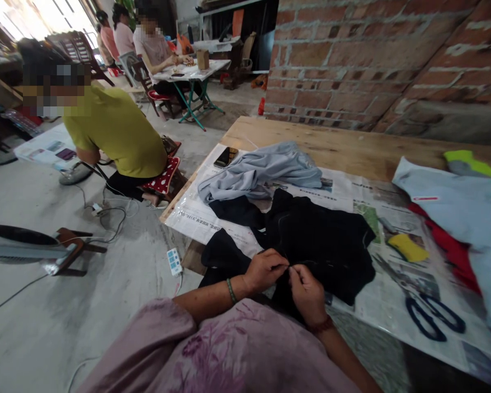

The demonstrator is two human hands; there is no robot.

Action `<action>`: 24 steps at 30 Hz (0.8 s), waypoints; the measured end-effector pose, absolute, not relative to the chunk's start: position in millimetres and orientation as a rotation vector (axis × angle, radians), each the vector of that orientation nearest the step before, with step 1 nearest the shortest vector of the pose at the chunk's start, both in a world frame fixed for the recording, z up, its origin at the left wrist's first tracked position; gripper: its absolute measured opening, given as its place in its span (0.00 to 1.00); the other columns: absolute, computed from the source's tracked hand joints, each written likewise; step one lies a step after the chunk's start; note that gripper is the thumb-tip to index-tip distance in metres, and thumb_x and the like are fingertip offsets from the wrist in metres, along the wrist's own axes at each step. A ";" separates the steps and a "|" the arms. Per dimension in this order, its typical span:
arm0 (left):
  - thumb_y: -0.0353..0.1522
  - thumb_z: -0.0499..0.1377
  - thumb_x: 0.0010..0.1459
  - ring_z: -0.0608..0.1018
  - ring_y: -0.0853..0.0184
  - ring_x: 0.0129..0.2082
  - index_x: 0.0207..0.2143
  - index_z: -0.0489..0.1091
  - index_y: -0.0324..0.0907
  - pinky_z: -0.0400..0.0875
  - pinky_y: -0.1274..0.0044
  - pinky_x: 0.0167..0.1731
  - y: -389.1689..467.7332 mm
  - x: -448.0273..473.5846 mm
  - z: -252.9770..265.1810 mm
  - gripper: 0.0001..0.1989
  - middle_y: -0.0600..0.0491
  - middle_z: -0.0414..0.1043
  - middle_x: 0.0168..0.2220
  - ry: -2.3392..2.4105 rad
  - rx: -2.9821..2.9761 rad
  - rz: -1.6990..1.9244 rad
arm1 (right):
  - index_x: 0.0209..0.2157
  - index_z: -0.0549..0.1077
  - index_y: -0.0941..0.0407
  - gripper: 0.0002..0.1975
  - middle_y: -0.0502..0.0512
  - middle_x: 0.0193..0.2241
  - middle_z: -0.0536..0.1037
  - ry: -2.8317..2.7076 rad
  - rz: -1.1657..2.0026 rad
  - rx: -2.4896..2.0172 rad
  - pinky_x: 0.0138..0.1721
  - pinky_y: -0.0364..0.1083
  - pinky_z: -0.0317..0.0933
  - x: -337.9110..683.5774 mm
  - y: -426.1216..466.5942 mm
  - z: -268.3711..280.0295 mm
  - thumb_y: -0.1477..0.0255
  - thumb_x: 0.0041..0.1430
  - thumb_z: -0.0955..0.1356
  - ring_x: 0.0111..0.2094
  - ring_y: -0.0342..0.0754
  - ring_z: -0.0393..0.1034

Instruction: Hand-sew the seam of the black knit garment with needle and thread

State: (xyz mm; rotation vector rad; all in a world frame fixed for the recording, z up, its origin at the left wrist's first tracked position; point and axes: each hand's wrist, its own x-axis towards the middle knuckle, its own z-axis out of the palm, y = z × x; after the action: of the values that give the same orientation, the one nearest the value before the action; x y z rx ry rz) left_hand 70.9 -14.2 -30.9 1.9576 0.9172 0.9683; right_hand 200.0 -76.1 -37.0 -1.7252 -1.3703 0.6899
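Note:
A black garment [319,234] with thin whitish stitch lines lies on the near part of the table and hangs over its edge. At its near edge my left hand [265,271] is closed, thumb and finger pinching a bit of the black cloth. My right hand [308,292] is closed too, its fingertips meeting those of the left. Whatever is between the right fingertips is too small to make out. Big scissors [423,308] with dark blue handles lie to the right, blades partly spread. A yellow piece [409,248] rests beyond them.
Newspaper under clear plastic covers the wooden table [331,139]. Grey cloth [265,169] and a phone [222,157] lie at the back left, pale blue cloth [445,191] at right. On the floor are a power strip [174,262] and fan [24,248]. Several people sit nearby.

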 end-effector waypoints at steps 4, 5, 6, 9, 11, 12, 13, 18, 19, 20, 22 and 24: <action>0.30 0.56 0.56 0.74 0.70 0.32 0.33 0.75 0.39 0.70 0.80 0.34 -14.8 68.6 -33.0 0.08 0.50 0.72 0.30 0.914 1.917 0.993 | 0.26 0.69 0.57 0.22 0.50 0.17 0.68 -1.432 0.876 -1.731 0.22 0.40 0.56 207.5 -74.4 -31.4 0.55 0.58 0.57 0.19 0.42 0.62; 0.30 0.56 0.56 0.74 0.70 0.31 0.32 0.75 0.39 0.70 0.80 0.34 -14.1 67.9 -34.1 0.08 0.50 0.71 0.30 0.914 1.912 1.002 | 0.27 0.70 0.56 0.22 0.50 0.18 0.70 -1.505 0.918 -1.726 0.23 0.40 0.57 213.0 -74.4 -25.6 0.55 0.58 0.57 0.19 0.42 0.63; 0.30 0.56 0.56 0.74 0.71 0.31 0.32 0.75 0.39 0.70 0.80 0.33 -13.3 67.3 -35.2 0.08 0.51 0.71 0.30 0.914 1.910 1.013 | 0.28 0.72 0.56 0.22 0.51 0.19 0.72 -1.584 0.927 -1.718 0.24 0.41 0.58 219.9 -74.2 -18.1 0.55 0.58 0.58 0.21 0.43 0.65; 0.29 0.55 0.56 0.73 0.71 0.31 0.33 0.74 0.39 0.70 0.81 0.32 -11.7 66.7 -37.5 0.08 0.51 0.70 0.30 0.897 1.926 1.018 | 0.34 0.75 0.56 0.19 0.54 0.28 0.76 -1.592 0.563 -1.748 0.31 0.43 0.61 245.7 -67.9 9.9 0.56 0.57 0.60 0.29 0.46 0.69; 0.29 0.55 0.56 0.73 0.71 0.31 0.33 0.74 0.39 0.69 0.81 0.31 -11.9 66.9 -37.5 0.08 0.51 0.70 0.31 0.882 1.962 1.015 | 0.36 0.75 0.56 0.17 0.56 0.33 0.75 -1.571 0.206 -1.740 0.38 0.46 0.60 261.3 -56.4 25.5 0.59 0.57 0.62 0.34 0.48 0.69; 0.29 0.55 0.57 0.73 0.71 0.31 0.34 0.74 0.39 0.69 0.81 0.31 -12.4 66.9 -36.9 0.08 0.51 0.69 0.32 0.878 1.984 1.017 | 0.35 0.75 0.55 0.16 0.57 0.35 0.75 -1.595 0.075 -1.724 0.42 0.47 0.59 267.1 -48.5 30.5 0.60 0.57 0.62 0.37 0.49 0.68; 0.29 0.55 0.57 0.73 0.71 0.31 0.34 0.74 0.39 0.69 0.81 0.31 -13.0 66.8 -36.2 0.08 0.50 0.69 0.32 0.874 2.011 1.020 | 0.34 0.75 0.55 0.16 0.57 0.35 0.75 -1.639 -0.002 -1.716 0.43 0.49 0.57 271.0 -39.7 33.3 0.61 0.57 0.62 0.39 0.50 0.67; 0.30 0.53 0.58 0.73 0.70 0.34 0.35 0.74 0.39 0.70 0.80 0.33 -15.2 62.7 -32.0 0.09 0.49 0.69 0.35 0.880 2.153 1.006 | 0.28 0.77 0.52 0.15 0.53 0.34 0.75 -1.988 0.283 -1.818 0.41 0.49 0.55 264.0 -0.3 27.9 0.62 0.57 0.62 0.39 0.50 0.66; 0.30 0.53 0.58 0.73 0.70 0.34 0.35 0.73 0.39 0.70 0.80 0.33 -15.2 61.7 -31.7 0.09 0.49 0.69 0.35 0.886 2.173 0.997 | 0.26 0.76 0.52 0.16 0.53 0.33 0.75 -2.060 0.431 -1.815 0.40 0.48 0.54 259.7 4.0 26.8 0.61 0.57 0.61 0.38 0.49 0.66; 0.30 0.53 0.59 0.73 0.70 0.34 0.35 0.73 0.40 0.70 0.80 0.33 -15.1 60.8 -31.6 0.10 0.49 0.69 0.36 0.897 2.186 0.993 | 0.24 0.76 0.52 0.17 0.52 0.32 0.76 -2.117 0.580 -1.798 0.40 0.48 0.54 255.5 7.1 26.6 0.60 0.57 0.61 0.37 0.49 0.66; 0.30 0.52 0.59 0.73 0.71 0.34 0.35 0.73 0.40 0.70 0.81 0.33 -14.5 59.8 -32.2 0.10 0.49 0.69 0.36 0.922 2.204 0.989 | 0.23 0.76 0.52 0.18 0.52 0.30 0.75 -2.163 0.820 -1.738 0.41 0.47 0.55 248.7 9.9 28.5 0.60 0.56 0.61 0.36 0.48 0.65; 0.31 0.52 0.59 0.73 0.71 0.33 0.35 0.73 0.41 0.70 0.81 0.32 -13.8 59.5 -33.3 0.10 0.50 0.69 0.36 0.940 2.211 0.999 | 0.24 0.77 0.52 0.16 0.52 0.29 0.75 -2.146 0.994 -1.650 0.42 0.47 0.55 244.6 10.0 31.7 0.60 0.54 0.62 0.36 0.48 0.66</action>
State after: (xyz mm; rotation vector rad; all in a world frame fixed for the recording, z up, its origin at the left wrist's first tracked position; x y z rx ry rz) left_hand 59.5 -13.8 -33.3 2.2115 0.9405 0.9994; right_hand 244.6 10.0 31.7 -1.6503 -2.1455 0.9941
